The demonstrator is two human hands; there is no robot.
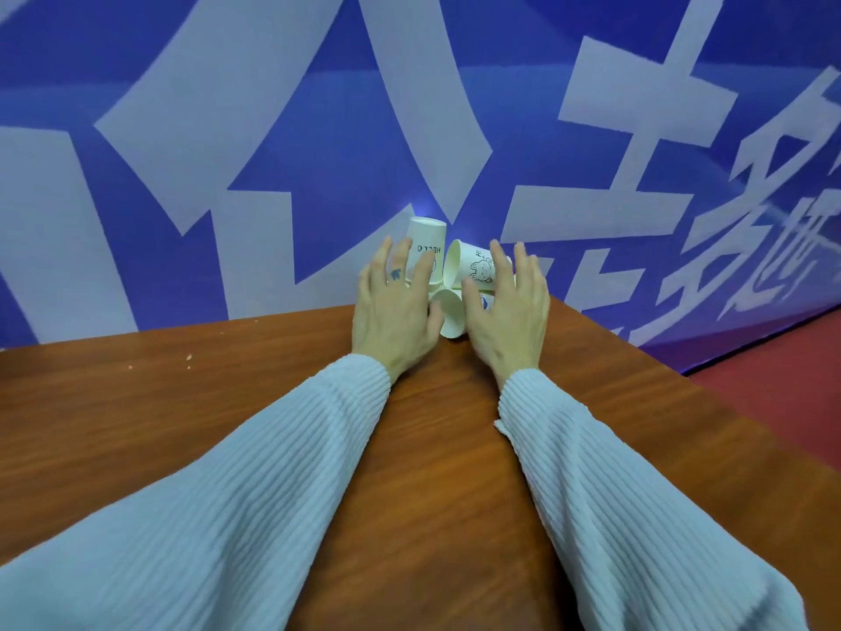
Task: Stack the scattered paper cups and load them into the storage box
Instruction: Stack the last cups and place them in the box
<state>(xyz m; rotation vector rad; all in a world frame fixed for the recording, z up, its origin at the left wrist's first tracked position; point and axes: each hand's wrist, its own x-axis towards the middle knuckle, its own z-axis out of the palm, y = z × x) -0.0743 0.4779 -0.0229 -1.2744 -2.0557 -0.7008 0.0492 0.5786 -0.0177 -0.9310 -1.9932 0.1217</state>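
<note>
Three white paper cups cluster at the far edge of the brown wooden table [227, 403]. An upside-down cup [428, 241] printed HELLO stands at the left. A cup with a rabbit drawing [473, 266] lies tipped on its side to its right. A third cup [450, 314] lies on its side in front, between my hands. My left hand [393, 307] rests with straight fingers against the upside-down cup. My right hand [507, 311] lies with spread fingers over the rabbit cup. No storage box is in view.
A blue banner with large pale characters [409, 129] rises right behind the table's far edge. Beyond the table's right edge lies red floor [782, 375]. My pale ribbed sleeves [273, 494] cover much of the near tabletop.
</note>
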